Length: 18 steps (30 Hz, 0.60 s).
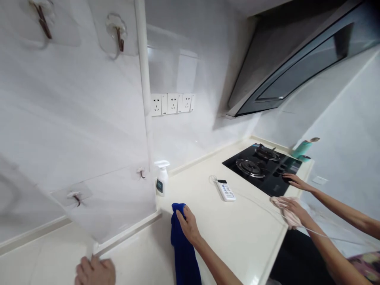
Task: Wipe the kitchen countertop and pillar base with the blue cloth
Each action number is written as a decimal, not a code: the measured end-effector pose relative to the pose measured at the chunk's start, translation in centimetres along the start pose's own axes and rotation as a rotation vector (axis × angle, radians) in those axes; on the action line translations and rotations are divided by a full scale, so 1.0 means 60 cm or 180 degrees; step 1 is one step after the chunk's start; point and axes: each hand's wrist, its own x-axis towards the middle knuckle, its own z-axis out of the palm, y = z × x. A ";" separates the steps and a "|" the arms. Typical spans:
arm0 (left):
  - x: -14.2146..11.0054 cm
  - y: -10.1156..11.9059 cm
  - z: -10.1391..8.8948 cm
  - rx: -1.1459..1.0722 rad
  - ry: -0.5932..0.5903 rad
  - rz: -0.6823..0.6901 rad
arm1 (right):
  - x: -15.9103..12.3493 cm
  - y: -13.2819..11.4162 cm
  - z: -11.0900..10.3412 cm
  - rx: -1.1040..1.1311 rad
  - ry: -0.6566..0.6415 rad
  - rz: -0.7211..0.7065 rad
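Observation:
My right hand presses on a dark blue cloth that lies along the cream counter, with my fingers curled over the cloth's far end. My left hand rests at the bottom left on the counter near the wall's corner, fingers laid flat and nothing in it. A white spray bottle stands against the wall just beyond the cloth.
Another person's hands work at the right: one holds a pink cloth at the counter edge, the other touches the black gas hob. A white remote lies mid-counter. A teal bottle stands behind the hob, under the range hood.

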 end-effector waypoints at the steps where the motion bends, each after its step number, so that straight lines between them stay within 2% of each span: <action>1: -0.003 0.002 0.003 0.0107 0.0063 0.0068 | 0.009 0.015 0.020 -0.0179 -0.0013 -0.0177; 5: -0.004 0.001 0.006 0.0388 0.0230 0.0220 | 0.029 0.066 0.102 -0.0433 -0.0334 -0.0459; 8: -0.002 -0.004 0.008 0.0524 0.0279 0.0273 | 0.023 0.084 0.140 -0.0574 -0.0685 -0.0586; 11: 0.000 -0.009 0.011 0.0555 0.0211 0.0332 | 0.009 0.085 0.146 -0.0813 -0.0959 -0.0644; 13: 0.001 -0.012 0.013 0.0537 0.0138 0.0335 | 0.004 0.081 0.140 -0.1244 -0.1174 -0.0730; 16: 0.003 -0.018 0.018 0.0527 0.0021 0.0259 | 0.013 0.074 0.132 -0.1886 -0.1482 -0.0813; 18: 0.002 -0.024 0.024 0.0551 -0.0197 0.0313 | 0.029 0.075 0.130 -0.1964 -0.1577 -0.0783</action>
